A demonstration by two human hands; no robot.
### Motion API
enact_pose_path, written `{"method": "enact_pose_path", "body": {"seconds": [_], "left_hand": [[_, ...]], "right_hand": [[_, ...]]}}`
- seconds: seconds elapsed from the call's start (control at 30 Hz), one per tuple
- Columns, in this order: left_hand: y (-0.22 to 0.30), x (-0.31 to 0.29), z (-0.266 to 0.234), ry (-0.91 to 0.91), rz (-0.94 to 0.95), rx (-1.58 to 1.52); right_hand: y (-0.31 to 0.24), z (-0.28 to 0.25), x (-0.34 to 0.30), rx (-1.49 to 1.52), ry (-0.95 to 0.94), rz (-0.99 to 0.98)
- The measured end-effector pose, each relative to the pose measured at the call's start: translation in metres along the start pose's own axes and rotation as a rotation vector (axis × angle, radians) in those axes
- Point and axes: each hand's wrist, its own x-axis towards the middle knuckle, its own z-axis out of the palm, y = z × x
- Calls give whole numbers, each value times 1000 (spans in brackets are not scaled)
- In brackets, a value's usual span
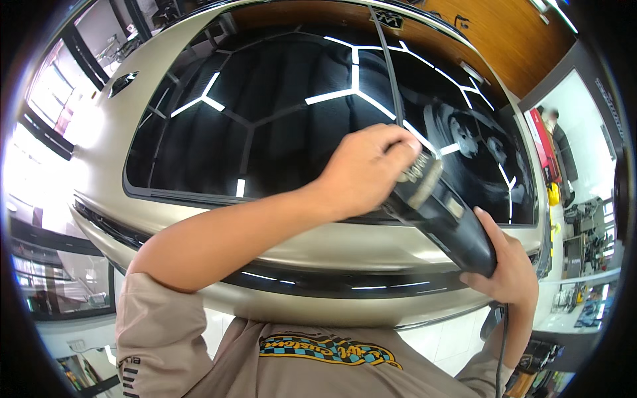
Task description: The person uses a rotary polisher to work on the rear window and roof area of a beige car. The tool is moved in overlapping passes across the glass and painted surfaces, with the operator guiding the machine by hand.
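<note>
Overhead, lamp lines mirror in the dark car window (285, 99) beyond the left hand (368, 169), which presses the polisher's (441, 215) head; right hand (511, 265) grips its handle, beige bodywork (318, 249) below.

upper left: bright windows (50, 99), glare | upper right: wood-panelled ceiling (511, 40) | right: white wall (584, 126), cluttered shelves (584, 232) | bottom: pale tiled floor (444, 341)

red upright banner sign (542, 147) at right wall, small emblem badge (123, 82) on car body
</note>
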Motion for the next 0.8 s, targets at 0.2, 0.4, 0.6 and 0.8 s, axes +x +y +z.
{"method": "enact_pose_path", "body": {"seconds": [0.2,0.4,0.6,0.8], "left_hand": [[19,-15,-24,-96,-86,214],[24,-26,-54,-5,-87,173],[28,-57,-133,133,-114,67],[47,-94,-222,308,-125,19]], "right_hand": [[-9,60,-4,190,77,32],[-29,44,20,77,61,-96],[-95,45,68,39,15,-257],[-172,42,128,-40,-94,-393]]}}
